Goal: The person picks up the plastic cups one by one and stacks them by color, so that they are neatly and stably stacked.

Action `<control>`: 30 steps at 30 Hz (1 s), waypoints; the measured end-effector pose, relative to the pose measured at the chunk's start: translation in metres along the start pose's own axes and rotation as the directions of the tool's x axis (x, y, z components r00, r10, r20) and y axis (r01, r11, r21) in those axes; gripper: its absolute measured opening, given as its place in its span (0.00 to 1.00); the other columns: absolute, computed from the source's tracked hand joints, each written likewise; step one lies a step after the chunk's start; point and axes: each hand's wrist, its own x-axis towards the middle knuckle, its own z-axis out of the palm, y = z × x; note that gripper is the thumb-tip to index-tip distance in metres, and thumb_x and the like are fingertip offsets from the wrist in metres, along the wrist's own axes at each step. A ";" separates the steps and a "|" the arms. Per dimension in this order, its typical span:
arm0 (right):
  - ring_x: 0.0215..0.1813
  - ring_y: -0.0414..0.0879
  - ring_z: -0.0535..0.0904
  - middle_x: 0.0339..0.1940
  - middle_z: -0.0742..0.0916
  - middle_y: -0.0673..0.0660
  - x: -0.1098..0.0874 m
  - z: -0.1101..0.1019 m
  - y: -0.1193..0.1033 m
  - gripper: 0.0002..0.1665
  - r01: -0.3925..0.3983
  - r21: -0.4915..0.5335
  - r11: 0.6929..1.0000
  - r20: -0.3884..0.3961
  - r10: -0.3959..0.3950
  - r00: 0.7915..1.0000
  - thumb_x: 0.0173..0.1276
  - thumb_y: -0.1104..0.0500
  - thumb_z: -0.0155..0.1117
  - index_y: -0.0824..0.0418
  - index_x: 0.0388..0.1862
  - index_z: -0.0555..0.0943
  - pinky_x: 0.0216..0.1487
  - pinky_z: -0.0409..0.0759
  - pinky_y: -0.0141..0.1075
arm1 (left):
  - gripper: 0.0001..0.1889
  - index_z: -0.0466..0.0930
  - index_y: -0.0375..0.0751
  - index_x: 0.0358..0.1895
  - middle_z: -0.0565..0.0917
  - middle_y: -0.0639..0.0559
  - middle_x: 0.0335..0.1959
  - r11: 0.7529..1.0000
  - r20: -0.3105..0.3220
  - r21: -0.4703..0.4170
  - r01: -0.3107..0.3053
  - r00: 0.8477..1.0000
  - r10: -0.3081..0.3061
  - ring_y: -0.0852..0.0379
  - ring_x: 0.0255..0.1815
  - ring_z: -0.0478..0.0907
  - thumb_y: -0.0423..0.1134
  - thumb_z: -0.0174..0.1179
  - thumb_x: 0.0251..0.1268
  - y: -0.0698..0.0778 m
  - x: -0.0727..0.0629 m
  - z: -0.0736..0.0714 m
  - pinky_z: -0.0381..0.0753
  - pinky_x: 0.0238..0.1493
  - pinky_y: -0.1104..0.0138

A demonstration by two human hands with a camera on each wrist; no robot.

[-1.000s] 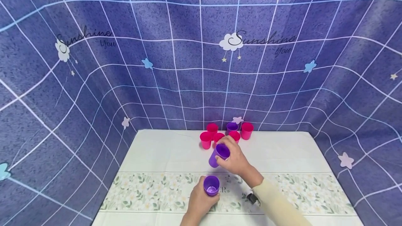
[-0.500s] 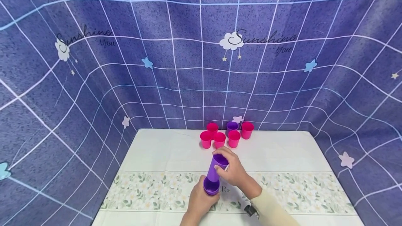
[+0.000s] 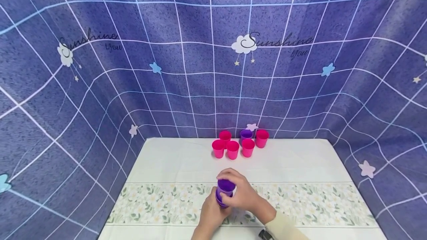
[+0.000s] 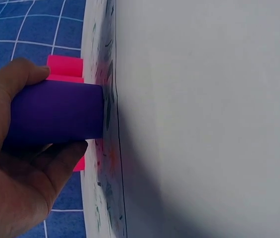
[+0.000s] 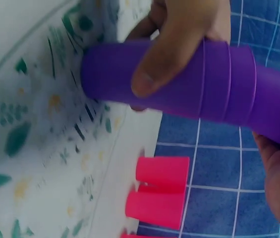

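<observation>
My left hand point(image 3: 212, 215) grips a stack of nested purple cups point(image 5: 110, 69) that stands upright on the table, thumb and fingers round its lower part. Several rims show along the stack in the right wrist view. Another purple cup point(image 3: 226, 185) is held by my right hand point(image 3: 242, 195), fingers and thumb about its upper part. Its lower end sits inside the top cup of the stack, part of its wall still showing above. In the left wrist view, the stack's purple base point(image 4: 60, 109) appears against the cloth.
Several pink cups point(image 3: 218, 150) stand mouth up at the back of the table, with one purple cup point(image 3: 246, 136) among them. A flowered band point(image 3: 153, 203) crosses the white tablecloth point(image 3: 180, 164). Blue gridded curtain point(image 3: 186, 80) encloses the back and sides.
My right hand has brought its purple cup down and toward me, from above the table into the mouth of the stack. My left hand has stayed in place round the stack.
</observation>
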 end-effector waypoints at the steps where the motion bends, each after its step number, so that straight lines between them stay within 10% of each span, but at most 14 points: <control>1: 0.58 0.50 0.85 0.57 0.86 0.55 -0.002 0.002 0.000 0.31 0.004 0.002 1.000 0.014 -0.004 1.000 0.52 0.64 0.77 0.53 0.58 0.84 0.58 0.90 0.37 | 0.32 0.75 0.42 0.54 0.90 0.50 0.39 1.000 -0.009 0.011 -0.015 1.000 0.015 0.53 0.38 0.90 0.40 0.78 0.42 0.000 0.000 0.000 0.91 0.44 0.60; 30: 0.63 0.44 0.85 0.63 0.86 0.49 -0.029 0.012 0.007 0.47 -0.074 -0.096 0.993 0.080 0.082 0.993 0.54 0.45 0.87 0.50 0.72 0.77 0.67 0.86 0.40 | 0.27 0.83 0.47 0.58 0.93 0.53 0.47 0.992 0.099 -0.106 0.068 0.993 -0.058 0.55 0.50 0.91 0.52 0.78 0.57 -0.004 0.001 -0.004 0.90 0.59 0.57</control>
